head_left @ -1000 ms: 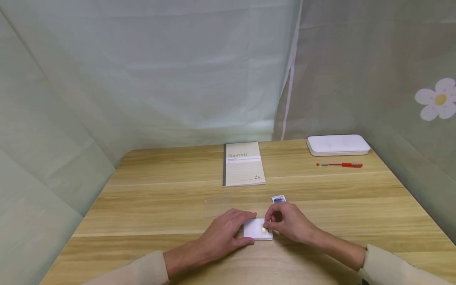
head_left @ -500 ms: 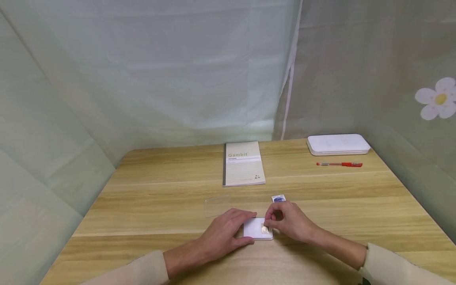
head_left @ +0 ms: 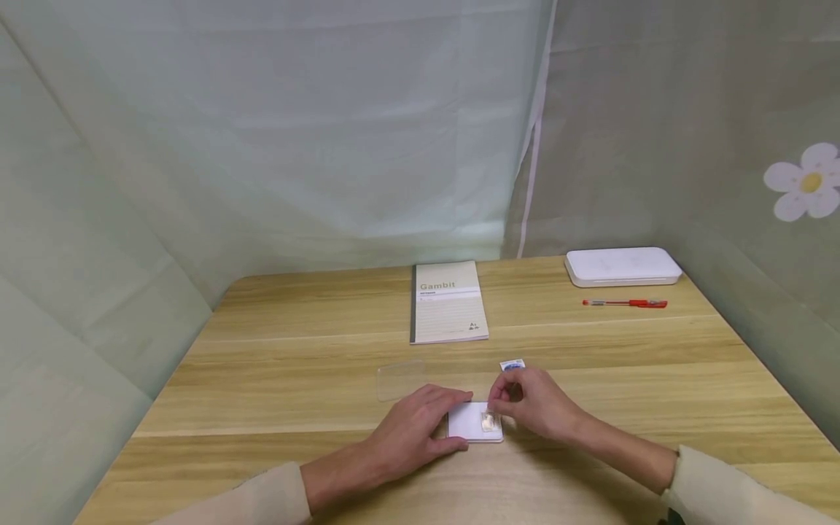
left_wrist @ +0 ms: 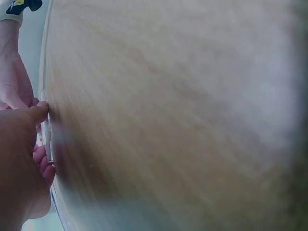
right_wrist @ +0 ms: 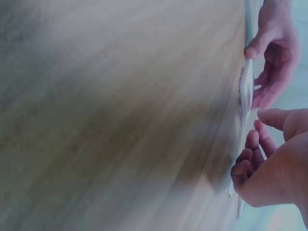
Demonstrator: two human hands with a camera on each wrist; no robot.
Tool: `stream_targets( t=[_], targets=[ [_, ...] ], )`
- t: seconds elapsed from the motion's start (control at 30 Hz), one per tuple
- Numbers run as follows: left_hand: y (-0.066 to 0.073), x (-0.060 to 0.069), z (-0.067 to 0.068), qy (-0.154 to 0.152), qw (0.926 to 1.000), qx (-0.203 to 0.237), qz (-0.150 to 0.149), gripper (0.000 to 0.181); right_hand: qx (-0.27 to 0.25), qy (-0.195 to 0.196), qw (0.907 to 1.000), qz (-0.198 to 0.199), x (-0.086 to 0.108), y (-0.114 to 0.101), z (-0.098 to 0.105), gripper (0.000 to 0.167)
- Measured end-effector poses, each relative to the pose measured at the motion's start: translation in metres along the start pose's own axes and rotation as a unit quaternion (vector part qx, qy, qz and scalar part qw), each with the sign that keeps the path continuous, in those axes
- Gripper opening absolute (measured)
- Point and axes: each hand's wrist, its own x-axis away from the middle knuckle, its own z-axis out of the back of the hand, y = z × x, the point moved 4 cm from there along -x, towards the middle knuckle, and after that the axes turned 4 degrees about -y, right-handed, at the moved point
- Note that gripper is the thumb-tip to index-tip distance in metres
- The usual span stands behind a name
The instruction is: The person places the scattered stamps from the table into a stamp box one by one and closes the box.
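A small flat white pad [head_left: 464,421] with rounded corners lies near the table's front. My left hand [head_left: 416,430] holds it from the left, thumb at the near edge and fingers at the far edge. On the pad's right part is a small shiny gold-toned stamp [head_left: 488,423]. My right hand [head_left: 541,408] pinches the stamp's upper edge between thumb and forefinger, the other fingers curled. A blue and white stamp [head_left: 512,364] lies just behind the right hand, partly hidden by it. In the right wrist view the pad [right_wrist: 247,91] shows edge-on.
A clear plastic sheet or lid [head_left: 400,380] lies behind the left hand. Farther back is a Gambit notebook [head_left: 450,302]. At the back right are a white case [head_left: 622,267] and a red pen [head_left: 625,303]. Curtains [head_left: 328,146] hang around the wooden table [head_left: 295,364].
My right hand has shifted very slightly away from me, covering more of the blue stamp. The gold-toned stamp's glare differs. The left hand and pad have stayed put.
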Motion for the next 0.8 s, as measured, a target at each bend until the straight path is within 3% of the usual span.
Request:
stream_targets(
  t=[0.27, 0.47, 0.63, 0.8],
  targets=[
    [0.000, 0.001, -0.001, 0.015, 0.9998, -0.002, -0.013, 0.062, 0.004, 0.052, 0.9977, -0.042, -0.007, 0.003, 0.023, 0.005],
    [0.000, 0.001, 0.000, 0.008, 0.9999, -0.002, -0.009, 0.063, 0.030, 0.081, 0.9958, -0.032, -0.013, 0.007, 0.041, 0.017],
    [0.000, 0.001, 0.000, 0.006, 0.9999, -0.005, -0.008, 0.063, 0.047, 0.089, 0.9945, -0.030, -0.017, 0.017, 0.051, 0.029],
    [0.000, 0.001, -0.001, 0.000, 1.0000, -0.003, -0.001, 0.062, 0.065, 0.084, 0.9941, -0.023, -0.020, 0.031, 0.055, 0.031]
  ],
)
